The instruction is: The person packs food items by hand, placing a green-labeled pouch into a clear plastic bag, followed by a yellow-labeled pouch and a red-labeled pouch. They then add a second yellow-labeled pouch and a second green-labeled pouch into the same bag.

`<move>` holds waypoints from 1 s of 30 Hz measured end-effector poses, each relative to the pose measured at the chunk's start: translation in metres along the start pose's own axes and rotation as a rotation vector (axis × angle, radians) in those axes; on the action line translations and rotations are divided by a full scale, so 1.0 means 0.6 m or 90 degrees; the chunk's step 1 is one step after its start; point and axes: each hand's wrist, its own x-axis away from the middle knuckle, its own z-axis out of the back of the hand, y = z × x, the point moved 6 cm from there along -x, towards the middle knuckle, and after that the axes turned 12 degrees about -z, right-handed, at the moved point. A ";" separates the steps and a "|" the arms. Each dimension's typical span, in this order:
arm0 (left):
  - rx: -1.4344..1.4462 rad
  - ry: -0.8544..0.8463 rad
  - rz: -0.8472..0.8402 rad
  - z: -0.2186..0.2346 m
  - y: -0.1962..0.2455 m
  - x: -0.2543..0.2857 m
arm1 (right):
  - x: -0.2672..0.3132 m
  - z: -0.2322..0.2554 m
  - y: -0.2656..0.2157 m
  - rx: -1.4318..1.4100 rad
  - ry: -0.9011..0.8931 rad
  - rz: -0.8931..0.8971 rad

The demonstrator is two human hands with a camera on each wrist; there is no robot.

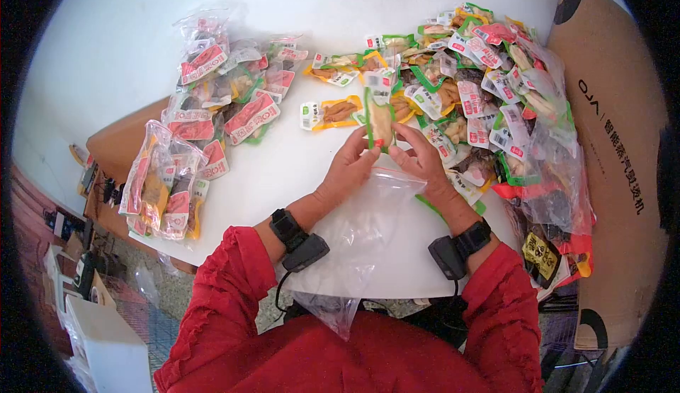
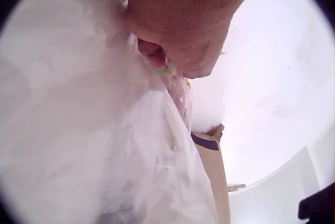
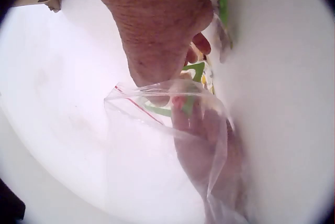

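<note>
Both hands pinch the lower part of a green-edged food packet [image 1: 380, 119], the left hand [image 1: 348, 168] on one side and the right hand [image 1: 426, 163] on the other. Just below the fingers is the red-lined mouth of a clear zip bag [image 1: 347, 216], which hangs down over the table's front edge and looks empty. Whether any finger also grips the bag is unclear. In the right wrist view the left hand [image 3: 201, 135] shows through the bag [image 3: 141, 156], beside the right hand [image 3: 157, 25]. The bag [image 2: 99, 129] partly covers the left hand [image 2: 180, 19] in the left wrist view.
Loose packets [image 1: 340, 112] lie beyond the hands on the white table [image 1: 265, 173]. A large heap of packets [image 1: 474, 99] is at the right, beside a tall cardboard box [image 1: 609, 145]. Filled clear bags [image 1: 166, 188] stand at the left edge.
</note>
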 end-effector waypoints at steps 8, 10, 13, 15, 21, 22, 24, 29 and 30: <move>-0.283 -0.176 -0.222 -0.021 0.024 0.003 | 0.007 -0.019 0.015 -0.239 -0.169 -0.175; -0.247 -0.122 -0.210 -0.012 0.014 -0.001 | 0.008 -0.011 0.021 -0.456 -0.130 -0.297; -0.187 -0.024 -0.150 0.012 -0.001 -0.007 | 0.009 0.000 0.014 -0.500 -0.069 -0.307; -0.163 0.021 -0.104 0.025 -0.007 -0.007 | 0.001 -0.002 0.042 -0.450 -0.089 -0.290; 0.023 0.004 -0.004 0.004 -0.009 0.001 | 0.010 -0.018 0.027 -0.422 -0.208 -0.294; 0.064 0.018 0.008 0.008 -0.014 -0.002 | 0.009 -0.019 0.019 -0.358 -0.231 -0.244; 0.105 0.032 0.019 0.013 -0.022 -0.003 | 0.012 -0.017 0.015 -0.349 -0.227 -0.256; 0.114 -0.014 0.019 0.003 -0.018 0.002 | 0.008 -0.014 0.017 -0.333 -0.195 -0.246; 0.114 -0.014 0.019 0.002 -0.019 0.002 | 0.008 -0.014 0.012 -0.351 -0.198 -0.235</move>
